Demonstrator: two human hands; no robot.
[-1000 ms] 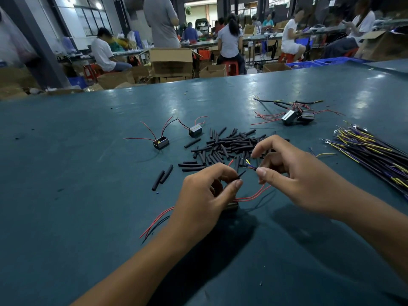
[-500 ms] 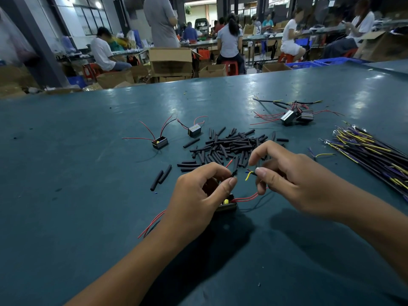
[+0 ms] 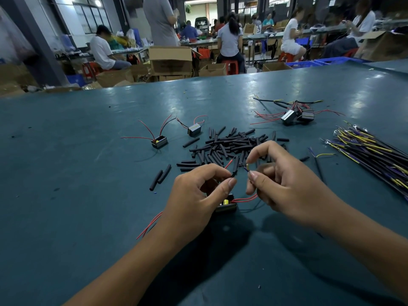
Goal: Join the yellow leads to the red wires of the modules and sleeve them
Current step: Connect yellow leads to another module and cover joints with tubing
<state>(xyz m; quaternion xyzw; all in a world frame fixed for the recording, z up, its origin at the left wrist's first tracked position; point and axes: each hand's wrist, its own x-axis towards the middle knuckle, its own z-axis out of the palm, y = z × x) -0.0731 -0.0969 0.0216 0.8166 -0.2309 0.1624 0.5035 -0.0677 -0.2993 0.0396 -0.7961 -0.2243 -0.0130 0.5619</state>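
My left hand [image 3: 196,197] pinches a black sleeve [image 3: 235,167] with a red wire end poking out of its top. Under that hand lies a black module [image 3: 226,205] with a yellow part and red wires running right. My right hand [image 3: 284,184] pinches the yellow lead's tip [image 3: 248,167] between thumb and forefinger, a short gap to the right of the sleeve. A pile of black sleeves [image 3: 229,145] lies just beyond both hands. The bundle of yellow and purple leads [image 3: 373,155] lies at the right.
Two loose modules [image 3: 159,142] [image 3: 194,130] with red wires sit left of the pile. A cluster of joined modules [image 3: 295,115] lies farther back right. Two stray sleeves [image 3: 160,176] lie to the left. One lead [image 3: 320,161] lies alone near the bundle. People work at benches behind the table.
Both hands have lifted slightly and drawn apart a little. The sleeve in my left hand now stands more upright, and the yellow tip is held higher in my right hand.
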